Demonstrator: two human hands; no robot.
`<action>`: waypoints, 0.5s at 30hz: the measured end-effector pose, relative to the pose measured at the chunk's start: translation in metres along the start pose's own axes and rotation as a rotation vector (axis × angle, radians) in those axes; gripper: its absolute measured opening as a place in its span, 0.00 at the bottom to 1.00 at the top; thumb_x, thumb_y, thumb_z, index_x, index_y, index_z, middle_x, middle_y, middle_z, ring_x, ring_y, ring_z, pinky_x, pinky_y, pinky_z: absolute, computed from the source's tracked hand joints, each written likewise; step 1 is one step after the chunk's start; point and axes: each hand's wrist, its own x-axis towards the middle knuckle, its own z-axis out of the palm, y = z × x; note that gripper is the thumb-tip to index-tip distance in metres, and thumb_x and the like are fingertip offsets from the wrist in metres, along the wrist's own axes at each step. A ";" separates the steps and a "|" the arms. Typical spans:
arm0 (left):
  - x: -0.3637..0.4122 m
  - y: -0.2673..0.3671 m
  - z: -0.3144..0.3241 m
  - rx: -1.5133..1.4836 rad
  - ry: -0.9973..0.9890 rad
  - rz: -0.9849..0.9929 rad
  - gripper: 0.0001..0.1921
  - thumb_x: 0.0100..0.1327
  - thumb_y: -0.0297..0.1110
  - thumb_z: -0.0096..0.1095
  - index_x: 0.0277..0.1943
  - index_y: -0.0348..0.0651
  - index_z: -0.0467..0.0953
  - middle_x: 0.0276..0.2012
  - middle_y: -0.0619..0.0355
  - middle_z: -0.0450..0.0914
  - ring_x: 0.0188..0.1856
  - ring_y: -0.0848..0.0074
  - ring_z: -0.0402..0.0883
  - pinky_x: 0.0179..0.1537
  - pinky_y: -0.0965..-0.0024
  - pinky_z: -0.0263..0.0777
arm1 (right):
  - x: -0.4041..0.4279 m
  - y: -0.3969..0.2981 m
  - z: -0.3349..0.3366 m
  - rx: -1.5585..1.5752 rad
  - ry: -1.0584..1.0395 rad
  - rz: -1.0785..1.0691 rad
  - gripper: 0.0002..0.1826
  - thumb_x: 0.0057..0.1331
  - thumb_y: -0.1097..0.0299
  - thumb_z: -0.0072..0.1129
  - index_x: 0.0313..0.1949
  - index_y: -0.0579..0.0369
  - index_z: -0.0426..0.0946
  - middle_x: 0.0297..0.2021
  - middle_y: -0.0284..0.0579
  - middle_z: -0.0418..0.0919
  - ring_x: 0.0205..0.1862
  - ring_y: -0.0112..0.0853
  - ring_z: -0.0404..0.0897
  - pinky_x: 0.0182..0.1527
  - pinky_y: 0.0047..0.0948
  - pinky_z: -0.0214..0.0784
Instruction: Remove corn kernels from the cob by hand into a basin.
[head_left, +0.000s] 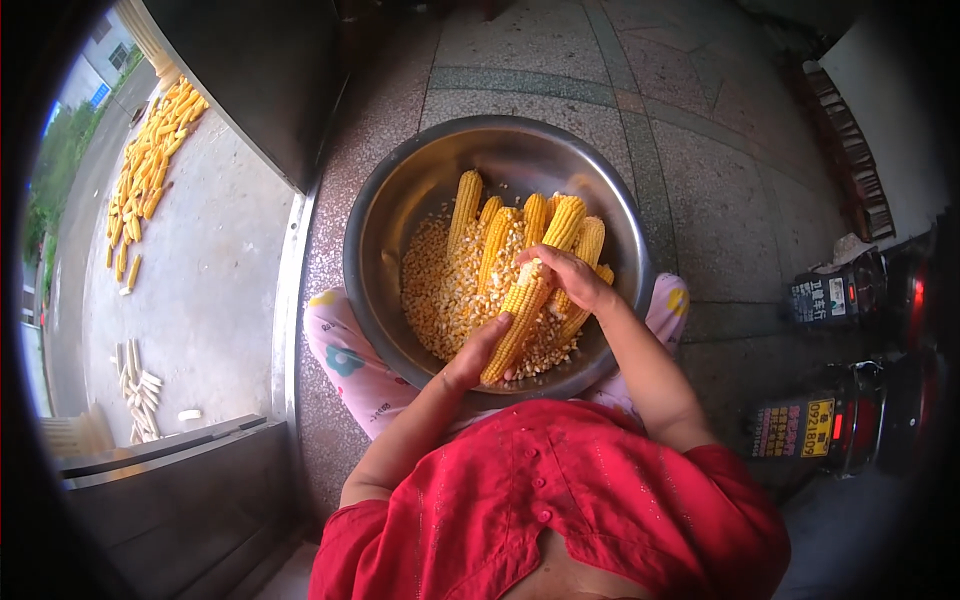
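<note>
A large steel basin (420, 169) rests between my knees, holding loose corn kernels (435, 281) and several ears of dried yellow corn (499, 244). Over it, one ear of corn (521, 319) is held at a slant. My left hand (480, 349) grips its lower end, thumb along the near side. Around the upper end are the fingers of my right hand (566, 274), where a pale patch of cob shows without kernels. Another ear (566, 221) stands just beyond my right hand, leaning against the others. My fingers partly hide the held ear.
Through the open doorway at left, a heap of corn ears (154, 157) and a pile of bare cobs (139, 394) lie on pale concrete. A dark door (255, 67) stands beyond. Two vehicles with rear lights (862, 435) are parked at right on the terrazzo floor (517, 60).
</note>
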 end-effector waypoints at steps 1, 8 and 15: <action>-0.003 0.003 0.000 -0.095 -0.054 -0.023 0.28 0.65 0.59 0.41 0.45 0.37 0.69 0.22 0.54 0.73 0.13 0.73 0.70 0.13 0.74 0.66 | -0.004 -0.011 0.002 0.035 -0.044 0.014 0.19 0.69 0.57 0.41 0.49 0.58 0.70 0.42 0.37 0.72 0.46 0.22 0.70 0.49 0.21 0.63; -0.004 0.001 0.004 -0.067 -0.078 0.007 0.29 0.65 0.61 0.38 0.44 0.38 0.69 0.20 0.53 0.73 0.13 0.72 0.71 0.13 0.74 0.65 | -0.007 -0.005 0.030 -0.154 0.155 -0.221 0.10 0.67 0.62 0.47 0.41 0.55 0.69 0.37 0.33 0.69 0.41 0.22 0.66 0.47 0.21 0.59; -0.001 0.003 0.004 -0.095 0.009 -0.079 0.28 0.66 0.60 0.37 0.45 0.39 0.69 0.20 0.53 0.73 0.13 0.73 0.71 0.12 0.74 0.65 | 0.007 0.012 0.018 0.231 0.114 -0.086 0.10 0.69 0.62 0.43 0.41 0.55 0.69 0.36 0.35 0.70 0.40 0.24 0.69 0.46 0.24 0.63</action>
